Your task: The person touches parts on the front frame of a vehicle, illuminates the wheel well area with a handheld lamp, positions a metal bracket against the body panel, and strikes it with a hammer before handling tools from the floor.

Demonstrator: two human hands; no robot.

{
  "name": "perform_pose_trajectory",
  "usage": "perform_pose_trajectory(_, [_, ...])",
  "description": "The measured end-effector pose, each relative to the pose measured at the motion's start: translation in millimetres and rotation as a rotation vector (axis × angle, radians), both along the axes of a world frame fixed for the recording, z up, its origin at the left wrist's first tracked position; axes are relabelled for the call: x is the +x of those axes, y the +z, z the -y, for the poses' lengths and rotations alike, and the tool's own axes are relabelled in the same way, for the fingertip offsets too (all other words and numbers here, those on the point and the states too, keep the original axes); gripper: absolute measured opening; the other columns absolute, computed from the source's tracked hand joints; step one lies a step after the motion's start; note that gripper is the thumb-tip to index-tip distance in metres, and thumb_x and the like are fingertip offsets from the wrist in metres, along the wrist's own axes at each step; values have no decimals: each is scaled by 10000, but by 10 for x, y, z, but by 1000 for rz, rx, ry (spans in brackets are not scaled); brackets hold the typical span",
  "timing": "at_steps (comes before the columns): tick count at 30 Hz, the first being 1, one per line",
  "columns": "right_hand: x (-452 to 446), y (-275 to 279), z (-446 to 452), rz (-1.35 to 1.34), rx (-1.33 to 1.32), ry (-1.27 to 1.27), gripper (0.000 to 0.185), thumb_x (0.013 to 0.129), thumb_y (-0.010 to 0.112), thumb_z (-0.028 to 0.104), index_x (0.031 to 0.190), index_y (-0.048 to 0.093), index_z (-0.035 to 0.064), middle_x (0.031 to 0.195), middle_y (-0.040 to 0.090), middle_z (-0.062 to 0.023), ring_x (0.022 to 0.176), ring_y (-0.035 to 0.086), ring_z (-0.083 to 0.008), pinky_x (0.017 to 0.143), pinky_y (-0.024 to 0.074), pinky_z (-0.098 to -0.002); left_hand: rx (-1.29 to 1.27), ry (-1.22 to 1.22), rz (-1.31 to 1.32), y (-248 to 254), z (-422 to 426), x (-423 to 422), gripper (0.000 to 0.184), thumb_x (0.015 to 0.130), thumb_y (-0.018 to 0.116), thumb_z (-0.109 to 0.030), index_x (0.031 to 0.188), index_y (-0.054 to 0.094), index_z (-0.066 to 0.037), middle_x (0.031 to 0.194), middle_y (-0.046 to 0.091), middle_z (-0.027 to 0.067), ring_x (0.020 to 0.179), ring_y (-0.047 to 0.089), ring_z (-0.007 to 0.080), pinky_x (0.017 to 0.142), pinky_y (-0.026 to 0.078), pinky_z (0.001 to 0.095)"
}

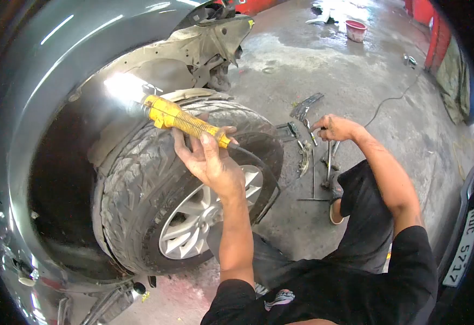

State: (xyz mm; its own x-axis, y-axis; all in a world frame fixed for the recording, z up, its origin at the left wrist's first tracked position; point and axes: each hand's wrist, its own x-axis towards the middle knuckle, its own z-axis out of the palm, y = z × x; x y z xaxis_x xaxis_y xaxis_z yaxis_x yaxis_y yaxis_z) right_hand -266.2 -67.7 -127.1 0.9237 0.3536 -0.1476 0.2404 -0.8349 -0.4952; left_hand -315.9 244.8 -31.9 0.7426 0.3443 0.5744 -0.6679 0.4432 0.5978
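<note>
My left hand (pixel 210 165) is closed around the yellow handle of a lit work light (pixel 185 120), held above the tyre (pixel 134 189) with its glowing head pointing into the wheel arch (pixel 58 179). Its dark cord (pixel 258 162) hangs down past the alloy wheel rim (pixel 204 216). Out to the right, my right hand (pixel 335 128) is held over hand tools on the floor, its fingers curled together. Whatever those fingers may grip is too small to make out. Below it are a T-handle wrench (pixel 314 179) and several metal tools and parts.
The dark car fender (pixel 96 49) curves along the left, with exposed body metal (pixel 177 59) ahead of the wheel. A red bucket (pixel 356 31) stands on the wet concrete floor. A cable (pixel 388 99) crosses the floor. At right is another vehicle's number plate (pixel 462 246).
</note>
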Motion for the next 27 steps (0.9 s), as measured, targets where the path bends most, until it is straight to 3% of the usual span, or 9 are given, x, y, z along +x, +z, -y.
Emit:
perform_pose_trajectory(1, [21, -49, 20, 2, 3, -2, 443, 779, 568, 133, 1209, 664, 82, 1098, 667, -207, 943, 670, -338, 839, 517, -426, 9, -12, -2, -19, -18, 12, 715, 935, 646, -238, 1475, 221, -41, 1279, 511, 243, 804, 656, 292, 588, 507, 314])
perform_pose_trajectory(3, [67, -172, 100, 84, 43, 55, 406, 834, 541, 138, 1218, 645, 60, 775, 696, -147, 695, 685, -239, 677, 536, -382, 24, -24, 1, -29, -16, 20, 714, 950, 620, -213, 1494, 184, -62, 1315, 496, 246, 794, 661, 297, 598, 509, 313])
perform_pose_trajectory(13, [4, -90, 81, 131, 84, 68, 418, 817, 547, 128, 1218, 642, 60, 737, 678, -147, 685, 677, -253, 665, 530, -394, 32, 18, 22, -47, -3, 31, 707, 936, 642, -234, 1470, 234, -16, 1249, 538, 261, 807, 657, 292, 588, 506, 325])
perform_pose_trajectory(15, [-45, 33, 31, -19, 69, -18, 419, 775, 557, 99, 1177, 669, 56, 1066, 675, -214, 951, 663, -359, 855, 512, -444, 34, 17, 24, -53, 4, 31, 701, 939, 638, -231, 1469, 235, -15, 1249, 538, 263, 808, 657, 291, 585, 506, 322])
perform_pose_trajectory(16, [-34, -11, 59, -21, 70, -22, 419, 775, 557, 99, 1177, 669, 56, 1066, 675, -214, 951, 663, -359, 855, 512, -444, 32, 7, 29, -57, -3, 34, 716, 947, 624, -213, 1485, 193, -20, 1288, 510, 269, 794, 663, 294, 585, 511, 322])
perform_pose_trajectory(18, [32, -157, 139, 147, 93, 104, 399, 819, 549, 127, 1197, 642, 41, 748, 674, -155, 680, 672, -254, 659, 524, -402, 30, -6, 32, -58, -8, 34, 733, 955, 610, -194, 1501, 152, -25, 1328, 483, 275, 781, 668, 297, 584, 516, 322])
perform_pose_trajectory(22, [61, -240, 177, 199, 70, 120, 399, 812, 562, 127, 1192, 642, 38, 749, 675, -155, 678, 669, -261, 657, 516, -408, 34, -2, 25, -53, -26, 24, 739, 954, 611, -199, 1504, 149, -26, 1315, 492, 278, 773, 670, 297, 576, 514, 326])
perform_pose_trajectory(25, [-57, 34, 67, 112, 84, 55, 405, 801, 572, 126, 1190, 644, 39, 766, 678, -169, 690, 666, -279, 662, 509, -415, 41, -7, 18, -58, -12, 16, 742, 953, 613, -200, 1504, 149, -25, 1298, 502, 276, 768, 668, 297, 568, 515, 330])
perform_pose_trajectory(27, [-151, 228, -20, -3, 47, -36, 462, 751, 560, 115, 1198, 662, 59, 1089, 673, -236, 1037, 644, -381, 914, 500, -445, 46, -5, 19, -57, 5, 7, 744, 952, 614, -201, 1504, 148, -25, 1288, 508, 275, 762, 666, 296, 565, 516, 332])
